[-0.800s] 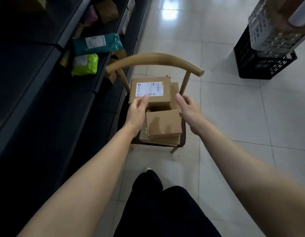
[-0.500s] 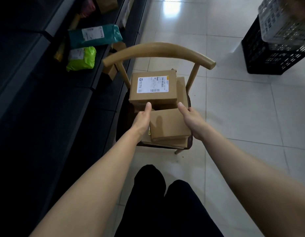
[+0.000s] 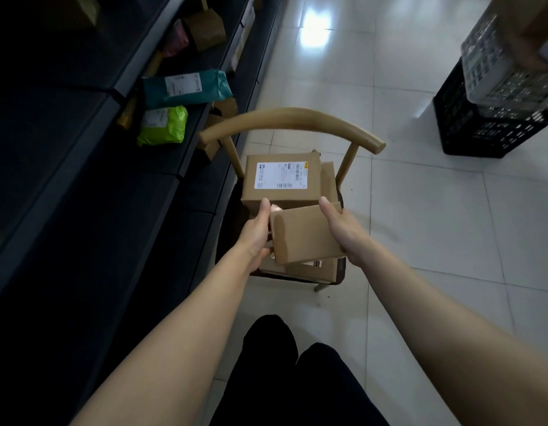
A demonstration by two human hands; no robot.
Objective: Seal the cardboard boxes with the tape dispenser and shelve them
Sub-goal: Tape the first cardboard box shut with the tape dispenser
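A plain cardboard box (image 3: 303, 233) is tilted above the stack on the wooden chair (image 3: 292, 121). My left hand (image 3: 256, 230) grips its left side and my right hand (image 3: 343, 229) grips its right side, thumbs on top. Behind it stands a labelled cardboard box (image 3: 282, 179) with a white shipping label. Another box (image 3: 312, 269) lies underneath on the seat. No tape dispenser is visible.
Dark shelving (image 3: 82, 149) runs along the left, holding a teal parcel (image 3: 186, 87), a green parcel (image 3: 163, 126) and brown packages (image 3: 205, 29). A black crate (image 3: 487, 127) with a white crate (image 3: 500, 69) on it stands at the right on the tiled floor.
Both hands dropped from the labelled box to the plain box, took hold of its sides and lifted it off the stack, tilting it.
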